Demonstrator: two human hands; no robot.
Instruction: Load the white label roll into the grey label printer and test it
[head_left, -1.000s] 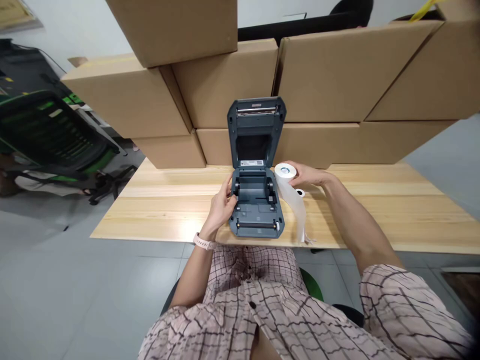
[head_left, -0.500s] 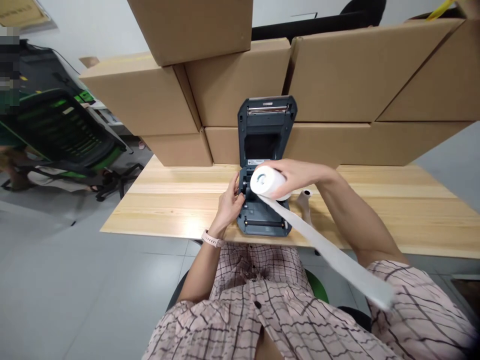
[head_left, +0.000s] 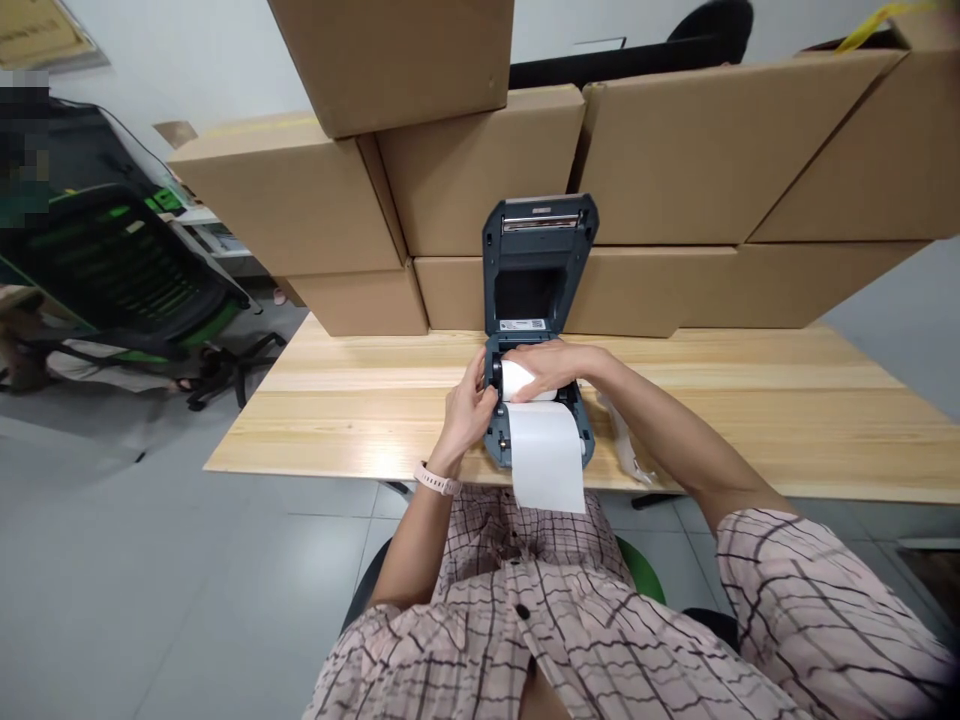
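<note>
A dark grey label printer [head_left: 490, 441] stands on the wooden table with its lid [head_left: 525, 245] raised. Inside its bay lies a white paper roll [head_left: 517, 381]. From the roll a wide paper strip [head_left: 547, 465] runs forward over the printer's front and hangs past the table edge. My right hand [head_left: 551, 365] is closed over the top and right of the roll. Against the printer's left wall my left hand [head_left: 471, 402] is closed, with thumb and fingers on the side edge; a pale watch band sits on that wrist.
Stacked cardboard boxes [head_left: 660, 150] line the back of the wooden table [head_left: 337, 400]. A crumpled white strip [head_left: 626, 440] lies right of the printer. A black and green office chair [head_left: 127, 270] stands at the left, with a person partly visible beside it.
My right hand has lowered the paper roll into the printer's bay. The loose strip, which trailed right, now lies straight forward over the printer's front. My left hand stays on the side.
</note>
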